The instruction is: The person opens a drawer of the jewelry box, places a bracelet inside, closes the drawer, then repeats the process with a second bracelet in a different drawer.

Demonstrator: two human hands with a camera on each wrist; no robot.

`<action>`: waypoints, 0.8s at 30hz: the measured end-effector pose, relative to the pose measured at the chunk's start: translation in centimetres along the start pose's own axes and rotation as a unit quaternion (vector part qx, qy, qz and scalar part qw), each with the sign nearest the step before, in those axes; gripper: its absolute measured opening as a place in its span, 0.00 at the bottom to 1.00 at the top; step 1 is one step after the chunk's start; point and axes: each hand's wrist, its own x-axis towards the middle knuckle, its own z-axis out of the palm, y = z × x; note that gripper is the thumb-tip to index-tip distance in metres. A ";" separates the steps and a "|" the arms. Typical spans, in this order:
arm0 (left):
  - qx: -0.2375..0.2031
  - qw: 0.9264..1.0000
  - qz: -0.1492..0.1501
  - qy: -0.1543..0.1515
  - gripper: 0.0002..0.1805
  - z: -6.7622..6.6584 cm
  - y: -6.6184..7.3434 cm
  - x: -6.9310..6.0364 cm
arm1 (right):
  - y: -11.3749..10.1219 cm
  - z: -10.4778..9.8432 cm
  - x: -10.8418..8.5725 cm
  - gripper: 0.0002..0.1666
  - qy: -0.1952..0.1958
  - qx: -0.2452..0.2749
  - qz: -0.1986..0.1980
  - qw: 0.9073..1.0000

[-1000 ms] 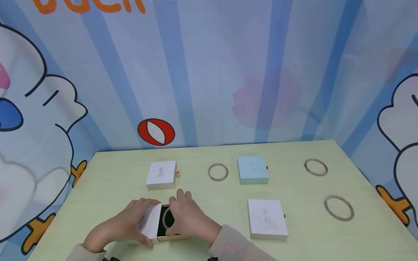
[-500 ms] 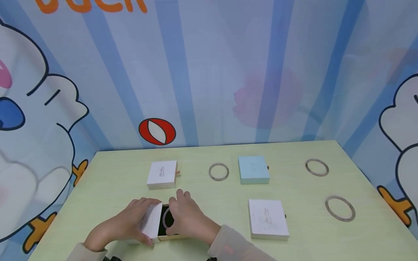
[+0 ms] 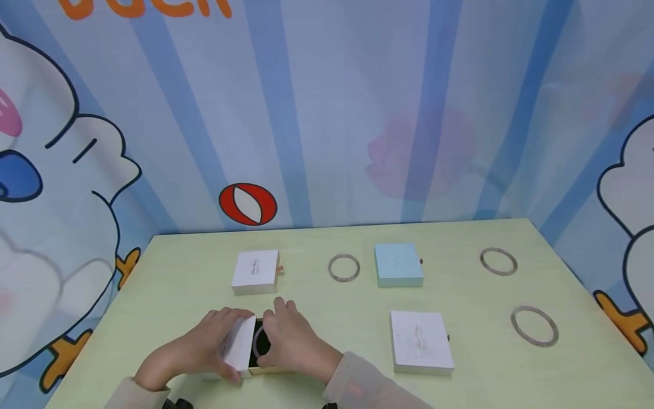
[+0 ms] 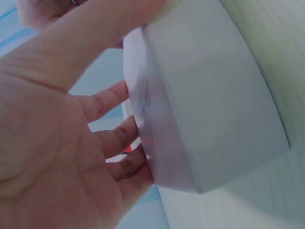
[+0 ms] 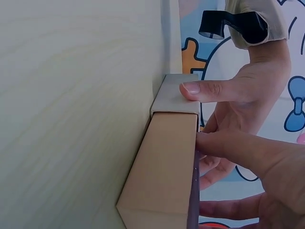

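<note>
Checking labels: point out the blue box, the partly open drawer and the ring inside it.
Blue box (image 3: 399,263), head view: middle of its top.
Partly open drawer (image 5: 166,164), right wrist view: tan side wall.
Ring (image 3: 255,343), head view: exposed left arc.

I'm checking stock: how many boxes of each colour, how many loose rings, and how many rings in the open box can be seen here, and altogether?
White boxes: 3
Light-blue box: 1
Loose rings: 3
Ring in the open box: 1
Total: 8
</note>
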 end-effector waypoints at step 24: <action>-0.002 1.000 -0.001 0.000 0.58 0.0 0.1 -0.1 | -0.8 0.8 -0.3 0.34 0.013 -0.043 0.033 0.998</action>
